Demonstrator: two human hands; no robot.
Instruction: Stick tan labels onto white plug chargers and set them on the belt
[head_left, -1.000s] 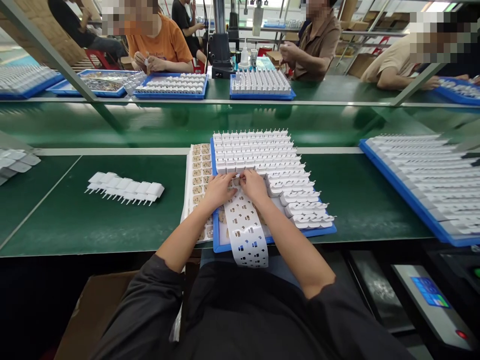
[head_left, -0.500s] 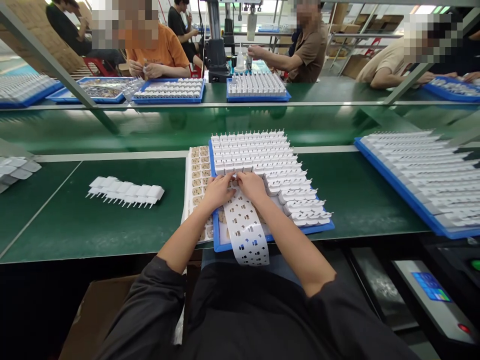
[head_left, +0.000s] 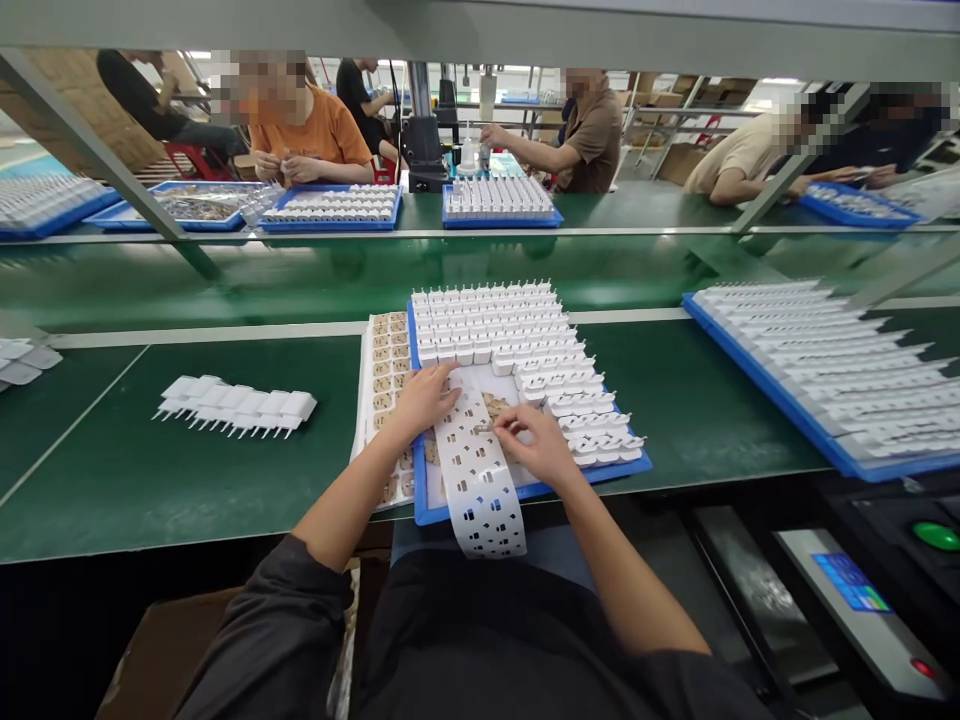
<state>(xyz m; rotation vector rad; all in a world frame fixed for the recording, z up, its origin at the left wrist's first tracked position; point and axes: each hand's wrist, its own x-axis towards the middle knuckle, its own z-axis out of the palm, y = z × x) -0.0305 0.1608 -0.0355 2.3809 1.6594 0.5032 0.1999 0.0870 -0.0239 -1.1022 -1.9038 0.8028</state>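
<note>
My left hand (head_left: 426,402) lies with fingers stretched out along the upper left edge of a white strip (head_left: 484,490) punched with small dark holes. The strip runs over a blue tray (head_left: 442,515) and curls over its front edge. By the strip's right edge, my right hand (head_left: 538,445) is closed in a pinch; what its fingertips hold is too small to make out. Rows of white plastic housings (head_left: 487,325) with thin prongs fill the tray's back and right side. Some brown pieces (head_left: 495,405) show beside the strip, partly hidden.
A white sheet with brown pieces (head_left: 384,385) lies under the tray's left side. Joined white housings (head_left: 236,405) lie on the green bench at left. Another loaded blue tray (head_left: 772,385) stands at right. Several co-workers sit beyond the green belt (head_left: 300,270).
My right hand has moved from the strip's top end toward me and right, now pinched. My left hand stays near the top. The whole view has shifted slightly.
</note>
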